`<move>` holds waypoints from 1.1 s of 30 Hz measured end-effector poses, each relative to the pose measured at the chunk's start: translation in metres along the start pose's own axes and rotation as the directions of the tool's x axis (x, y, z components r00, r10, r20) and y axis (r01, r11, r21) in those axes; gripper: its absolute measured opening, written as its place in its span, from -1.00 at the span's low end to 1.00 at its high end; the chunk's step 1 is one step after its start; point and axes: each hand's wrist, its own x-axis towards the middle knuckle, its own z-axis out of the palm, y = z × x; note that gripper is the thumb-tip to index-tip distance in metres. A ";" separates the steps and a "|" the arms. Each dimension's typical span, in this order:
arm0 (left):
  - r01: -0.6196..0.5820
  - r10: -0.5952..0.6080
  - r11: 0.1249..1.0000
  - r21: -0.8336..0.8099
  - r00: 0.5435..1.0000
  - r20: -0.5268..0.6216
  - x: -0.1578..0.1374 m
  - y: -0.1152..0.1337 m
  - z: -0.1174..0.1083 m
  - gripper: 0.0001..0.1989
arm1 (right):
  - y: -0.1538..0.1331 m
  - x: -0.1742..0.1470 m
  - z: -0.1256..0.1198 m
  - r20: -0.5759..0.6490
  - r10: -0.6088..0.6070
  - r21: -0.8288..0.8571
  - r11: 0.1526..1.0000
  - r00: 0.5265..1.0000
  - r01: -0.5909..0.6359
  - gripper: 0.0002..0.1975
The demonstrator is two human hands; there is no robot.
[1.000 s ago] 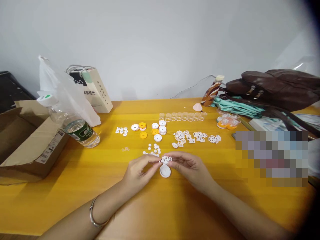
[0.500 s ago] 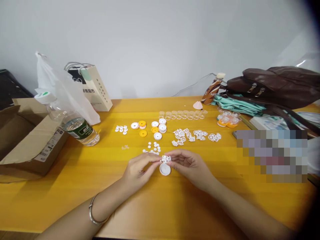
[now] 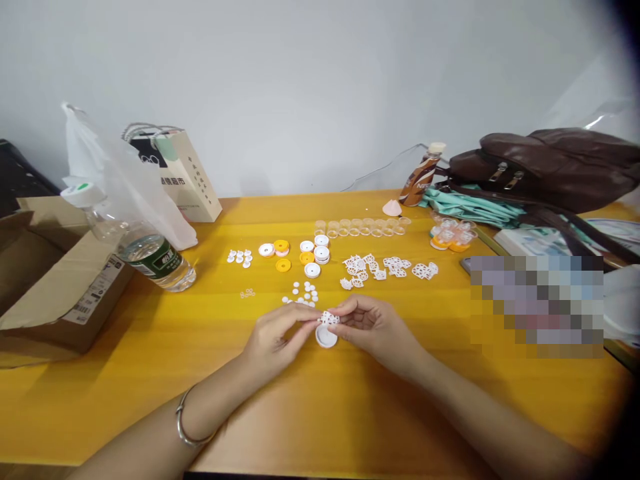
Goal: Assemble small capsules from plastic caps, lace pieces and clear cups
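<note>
Between my two hands is a small white openwork plastic piece (image 3: 329, 319), pinched at its left by the fingertips of my left hand (image 3: 277, 337) and at its right by those of my right hand (image 3: 375, 327). Just below it a round white plastic cap (image 3: 327, 337) lies on the table, its upper edge partly covered by the piece and fingers. Beyond my hands are several small white discs (image 3: 307, 295). More white openwork pieces (image 3: 357, 267) lie farther back to the right, and white and orange round caps (image 3: 313, 270) stand behind the discs.
A row of clear plastic cups (image 3: 363, 228) stands at the back. On the left are a cardboard box (image 3: 95, 307), a water bottle (image 3: 155, 257) and a paper bag (image 3: 193, 180). Right lie a brown bag (image 3: 550, 170), a coffee bottle (image 3: 421, 177) and assembled orange-and-clear pieces (image 3: 453, 235).
Both hands keep their pinch on the white openwork piece, which has turned slightly between the fingers. The whole view has shifted a little, so the tabletop things appear slightly farther left.
</note>
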 end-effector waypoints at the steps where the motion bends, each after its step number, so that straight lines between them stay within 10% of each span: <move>1: 0.006 -0.007 1.000 0.004 1.000 0.008 0.000 0.000 0.000 -0.79 | 0.000 0.000 0.000 -0.002 0.006 0.005 1.000 1.000 -0.006 -0.81; 12: -0.070 0.064 0.994 0.080 0.995 0.073 0.003 -0.003 -0.005 -0.81 | -0.005 0.001 0.001 0.142 0.080 -0.064 0.995 0.987 -0.072 -0.67; 16: -0.045 0.038 0.994 0.103 0.997 0.072 0.002 -0.003 -0.005 -0.86 | -0.008 0.006 -0.010 -0.023 0.021 -0.278 0.960 1.000 -0.027 -0.59; 20: -0.001 -0.004 0.990 0.139 0.999 0.040 0.003 -0.007 -0.006 -0.90 | -0.008 0.022 -0.046 -0.250 -0.285 -0.585 0.806 0.925 0.090 -0.72; 25: 0.044 -0.050 0.986 0.159 0.998 0.035 0.006 -0.007 -0.008 -0.91 | 0.003 0.038 -0.077 -0.093 -0.336 -0.833 0.542 0.937 0.112 -0.86; 33: 0.052 -0.061 0.989 0.137 0.996 0.061 0.005 -0.009 -0.007 -0.89 | 0.006 0.038 -0.070 -0.058 -0.363 -0.859 0.493 0.930 0.140 -0.90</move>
